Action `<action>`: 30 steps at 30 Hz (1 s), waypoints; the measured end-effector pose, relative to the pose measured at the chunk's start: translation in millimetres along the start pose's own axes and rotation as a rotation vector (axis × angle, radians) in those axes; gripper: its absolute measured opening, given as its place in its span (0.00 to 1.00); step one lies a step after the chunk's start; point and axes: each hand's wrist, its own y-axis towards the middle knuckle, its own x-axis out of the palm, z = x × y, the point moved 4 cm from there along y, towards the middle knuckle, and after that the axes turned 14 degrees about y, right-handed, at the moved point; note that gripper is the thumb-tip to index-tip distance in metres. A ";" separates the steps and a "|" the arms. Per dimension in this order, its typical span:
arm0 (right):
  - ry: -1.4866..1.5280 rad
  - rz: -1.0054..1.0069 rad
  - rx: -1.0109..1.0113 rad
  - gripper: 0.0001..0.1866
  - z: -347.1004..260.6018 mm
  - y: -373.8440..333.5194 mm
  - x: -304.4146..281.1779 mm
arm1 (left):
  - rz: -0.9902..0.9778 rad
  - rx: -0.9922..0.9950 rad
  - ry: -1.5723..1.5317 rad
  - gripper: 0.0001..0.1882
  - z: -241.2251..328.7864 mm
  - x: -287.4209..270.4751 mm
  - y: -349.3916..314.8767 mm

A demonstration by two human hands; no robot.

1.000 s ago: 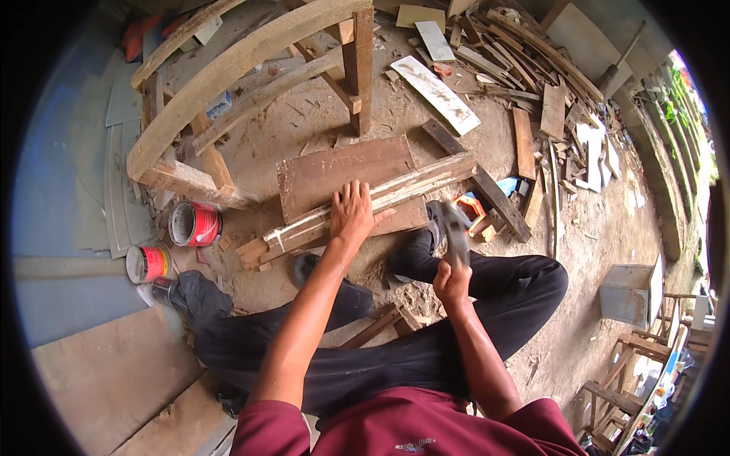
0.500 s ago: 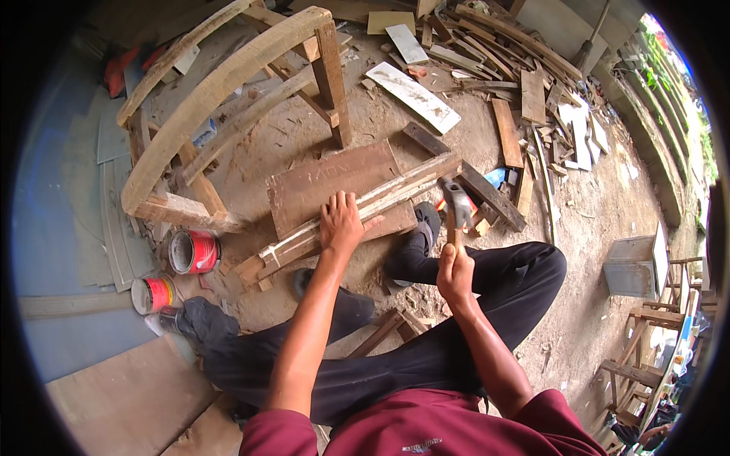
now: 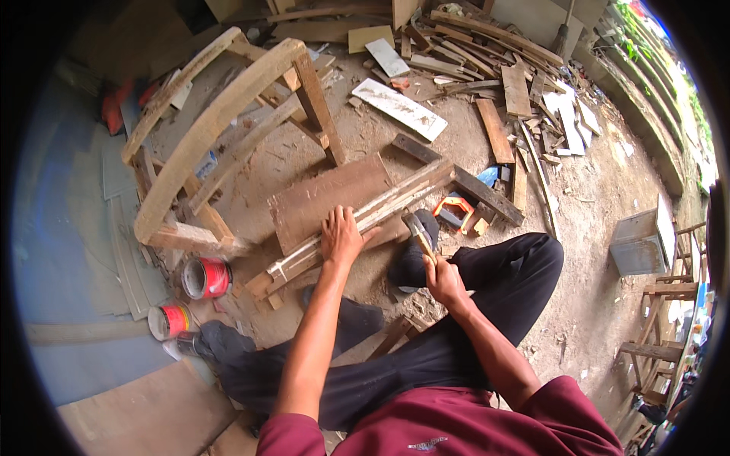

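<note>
My left hand (image 3: 342,237) lies across a long pale wooden beam (image 3: 403,190), fingers stretched over its far side and thumb spread along it. The beam slants from lower left to upper right on the ground before me. Against its far side is a flat brown board (image 3: 327,194). My right hand (image 3: 446,283) is closed round the handle of a claw hammer (image 3: 417,230). The hammer's metal head points away from me, over my dark shoe and a little apart from the beam's near side. Under the beam's right end runs a dark timber (image 3: 487,196).
A curved wooden frame (image 3: 220,133) stands at the left, with two red paint cans (image 3: 217,278) nearer me. An orange tool handle (image 3: 455,207) lies beside my foot. Wood scraps (image 3: 513,91) and a white board (image 3: 401,109) litter the far ground. A grey box (image 3: 641,242) stands right.
The hammer has come lower, nearer me and to the left, its head away from the beam's right end. The orange handle is now uncovered. My left hand stays on the beam; the view has shifted slightly.
</note>
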 end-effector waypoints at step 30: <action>0.310 0.040 0.057 0.29 -39.7 18.1 -32.1 | -0.101 0.279 -0.169 0.32 30.9 -12.1 29.2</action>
